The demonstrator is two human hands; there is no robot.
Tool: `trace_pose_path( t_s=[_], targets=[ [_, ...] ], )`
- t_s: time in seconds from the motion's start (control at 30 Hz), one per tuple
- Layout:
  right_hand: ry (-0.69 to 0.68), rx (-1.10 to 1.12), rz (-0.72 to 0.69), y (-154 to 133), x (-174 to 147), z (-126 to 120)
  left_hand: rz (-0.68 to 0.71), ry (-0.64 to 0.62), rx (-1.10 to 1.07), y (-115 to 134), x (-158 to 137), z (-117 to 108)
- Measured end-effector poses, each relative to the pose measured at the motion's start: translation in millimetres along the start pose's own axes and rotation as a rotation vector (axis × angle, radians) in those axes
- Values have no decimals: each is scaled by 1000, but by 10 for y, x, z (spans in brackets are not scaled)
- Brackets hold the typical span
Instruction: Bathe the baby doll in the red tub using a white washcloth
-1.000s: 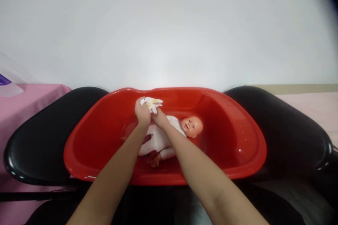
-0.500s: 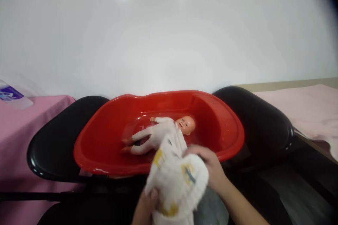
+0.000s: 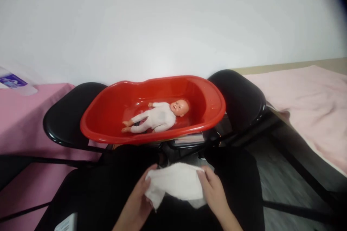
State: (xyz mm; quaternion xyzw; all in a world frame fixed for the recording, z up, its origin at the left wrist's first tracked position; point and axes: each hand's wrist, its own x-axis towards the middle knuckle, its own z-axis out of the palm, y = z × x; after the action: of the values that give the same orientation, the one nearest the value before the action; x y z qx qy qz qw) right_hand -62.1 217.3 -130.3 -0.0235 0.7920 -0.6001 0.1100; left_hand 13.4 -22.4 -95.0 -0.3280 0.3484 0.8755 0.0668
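A white cloth (image 3: pixel 177 182) is stretched between my two hands, above my lap. My left hand (image 3: pixel 142 191) is closed on its left end, and a corner hangs down beside the fingers. My right hand (image 3: pixel 214 187) grips the right end with the thumb on top. Beyond them, a baby doll (image 3: pixel 159 116) in a white suit lies on its back in a red baby bathtub (image 3: pixel 105 139), its head to the right. Neither hand touches the doll or the tub.
Black stool seats (image 3: pixel 73 115) flank the tub on both sides. A pink-covered table (image 3: pixel 35 115) with a clear, purple-labelled plastic bottle or pack (image 3: pixel 16 81) stands left. To the right lies a pale pink sheet (image 3: pixel 306 94). A white wall (image 3: pixel 168 25) closes the back.
The cloth has come down away from the tub, and its plain white side now shows instead of the yellow-patterned one. My hands have moved apart to its two ends. The view has tilted down.
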Motion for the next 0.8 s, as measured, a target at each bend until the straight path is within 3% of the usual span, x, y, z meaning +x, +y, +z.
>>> trace_pose_path(
  t_s=[0.1, 0.23, 0.33, 0.47, 0.57, 0.63, 0.73, 0.8],
  targets=[
    [-49, 70, -82, -427, 266, -17, 176, 54, -59, 334, -49, 227],
    [-86, 144, -156, -1093, 667, -56, 572, 110, 64, 806, -27, 441],
    [-23, -25, -199, -1388, 952, -37, 753, 200, 297, 1141, 168, 477],
    [83, -458, -256, -1380, 1198, 20, 933, 355, 880, 1483, 551, 457],
    [314, -520, -324, -1209, 1185, 58, 1148, 380, 1358, 1476, 720, 424],
    [384, -437, -392, -1076, 1089, 107, 1257, 241, 1506, 1318, 756, 395],
    [333, -350, -493, -860, 887, 239, 1258, 2, 1626, 1017, 781, 346],
    [261, -325, -506, -694, 756, 342, 1215, -49, 1663, 892, 823, 319]
  ],
)
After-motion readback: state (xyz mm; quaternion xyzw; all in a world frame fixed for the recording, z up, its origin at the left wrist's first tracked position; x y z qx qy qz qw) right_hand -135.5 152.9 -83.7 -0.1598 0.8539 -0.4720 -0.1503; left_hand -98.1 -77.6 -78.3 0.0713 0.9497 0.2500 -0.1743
